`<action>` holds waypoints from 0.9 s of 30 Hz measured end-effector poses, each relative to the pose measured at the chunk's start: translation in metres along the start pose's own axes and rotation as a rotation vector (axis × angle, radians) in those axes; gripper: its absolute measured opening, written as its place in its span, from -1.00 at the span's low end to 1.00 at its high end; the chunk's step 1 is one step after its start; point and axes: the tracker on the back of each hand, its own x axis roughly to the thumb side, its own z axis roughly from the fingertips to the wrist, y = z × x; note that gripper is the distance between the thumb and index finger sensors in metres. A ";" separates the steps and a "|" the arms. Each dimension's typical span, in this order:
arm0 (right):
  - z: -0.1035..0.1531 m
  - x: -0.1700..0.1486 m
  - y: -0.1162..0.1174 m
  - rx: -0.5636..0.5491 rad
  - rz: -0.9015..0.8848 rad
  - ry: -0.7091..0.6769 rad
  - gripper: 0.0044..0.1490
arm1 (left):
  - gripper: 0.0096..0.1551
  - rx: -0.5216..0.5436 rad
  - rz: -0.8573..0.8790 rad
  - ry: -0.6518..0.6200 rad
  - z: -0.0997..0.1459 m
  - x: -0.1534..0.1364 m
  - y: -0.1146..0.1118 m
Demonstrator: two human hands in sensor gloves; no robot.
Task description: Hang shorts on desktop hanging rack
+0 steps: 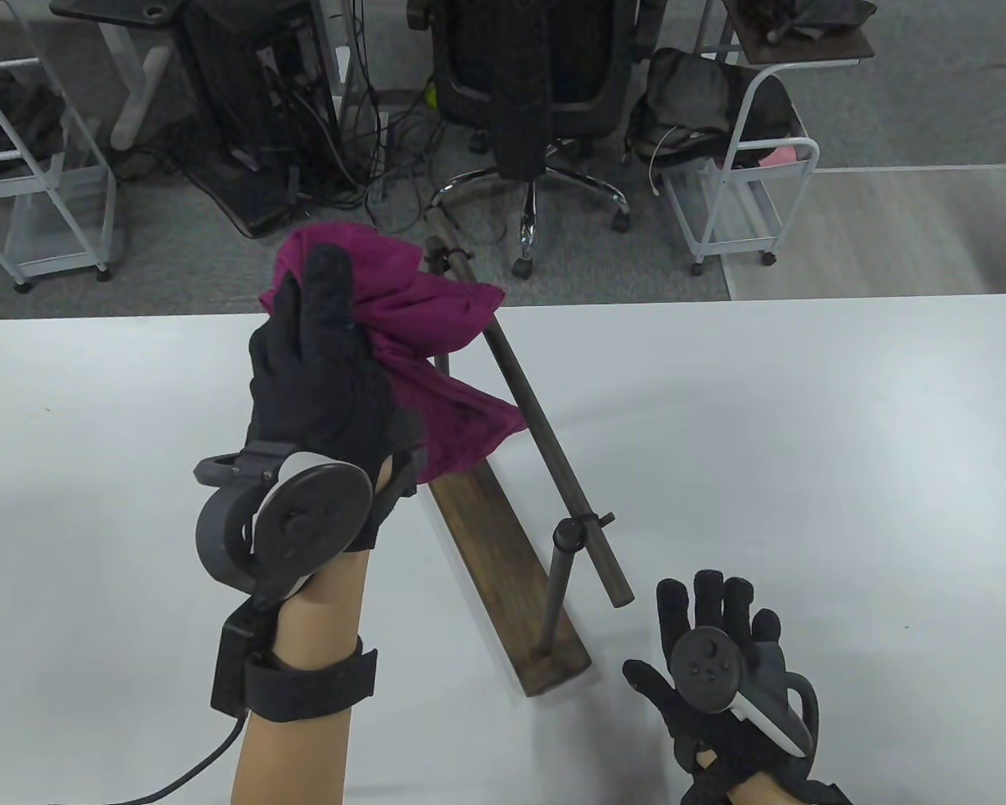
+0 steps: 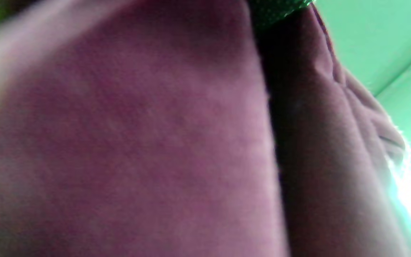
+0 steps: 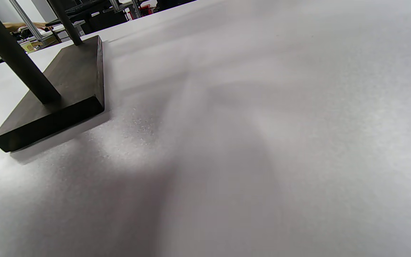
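The magenta shorts point(image 1: 419, 335) are bunched in my left hand point(image 1: 323, 369), which holds them raised beside the far half of the rack's dark top bar point(image 1: 536, 419). A corner of the cloth hangs down toward the rack's wooden base point(image 1: 503, 553). The cloth fills the left wrist view point(image 2: 148, 142). My right hand point(image 1: 713, 662) lies flat on the white table point(image 1: 805, 436) with fingers spread, to the right of the rack's near upright post point(image 1: 557, 587). It holds nothing. The right wrist view shows the base's near end point(image 3: 70, 92) and post point(image 3: 16, 57).
Behind the table's far edge stand an office chair point(image 1: 536, 92), white wire carts point(image 1: 738, 193) and tangled cables on grey carpet. A cable runs from my left wrist strap off the bottom edge.
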 end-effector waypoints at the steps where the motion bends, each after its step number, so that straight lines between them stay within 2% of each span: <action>1: 0.000 0.000 -0.001 0.000 -0.001 0.001 0.09 | -0.49 -0.006 0.020 -0.009 -0.003 0.003 -0.001; 8: 0.001 -0.002 -0.002 -0.004 -0.017 0.005 0.09 | -0.48 -0.043 0.143 -0.099 -0.014 0.019 -0.008; 11: 0.001 -0.002 -0.003 -0.004 -0.019 0.006 0.09 | -0.48 -0.090 0.243 -0.186 -0.016 0.024 -0.010; 16: 0.001 -0.002 -0.004 -0.007 -0.018 0.005 0.09 | -0.47 -0.165 0.298 -0.305 -0.014 0.028 -0.016; 22: 0.001 -0.002 -0.005 -0.007 -0.019 0.004 0.09 | -0.43 -0.353 0.409 -0.350 -0.018 0.034 -0.025; 27: 0.002 -0.002 -0.006 -0.009 -0.024 0.007 0.10 | -0.41 -0.392 0.525 -0.354 -0.023 0.041 -0.025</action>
